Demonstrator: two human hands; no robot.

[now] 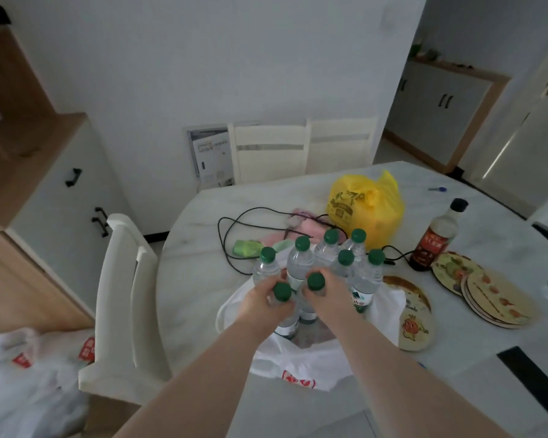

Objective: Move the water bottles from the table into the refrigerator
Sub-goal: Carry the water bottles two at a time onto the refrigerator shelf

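Two bare forearms reach in from the bottom edge over a white bag (pixel 301 368) w/ red print, lying crumpled on the near part of the table (pixel 196 279). Left hand (pixel 260 300) is curled round the neck of a bottle (pixel 282 292) w/ green cap; right hand (pixel 325 287) is curled the same way round a 2nd bottle (pixel 316 282) just beside it. Both bottles stand upright, bases at the bag; can't tell if they're lifted off it. Right behind them, 6 more bottles (pixel 301 263) w/ green caps stand upright in a tight cluster, touching each other.

Right of the cluster: round mats (pixel 494 298) stacked & overlapping, one nearer mat (pixel 413 330) partly under the bag. Behind the mats, a dark sauce bottle (pixel 434 238) stands upright. A black cable (pixel 231 222) loops across the table behind the cluster, next to a green packet (pixel 246 248) & something pink (pixel 301 226). Farther back, a yellow bag (pixel 366 207). Two white chairs (pixel 269 153) at the far side against the wall; another chair (pixel 124 295) at the table's left, w/ a white bag on the floor (pixel 29 384) beside it. No fridge clearly in view.
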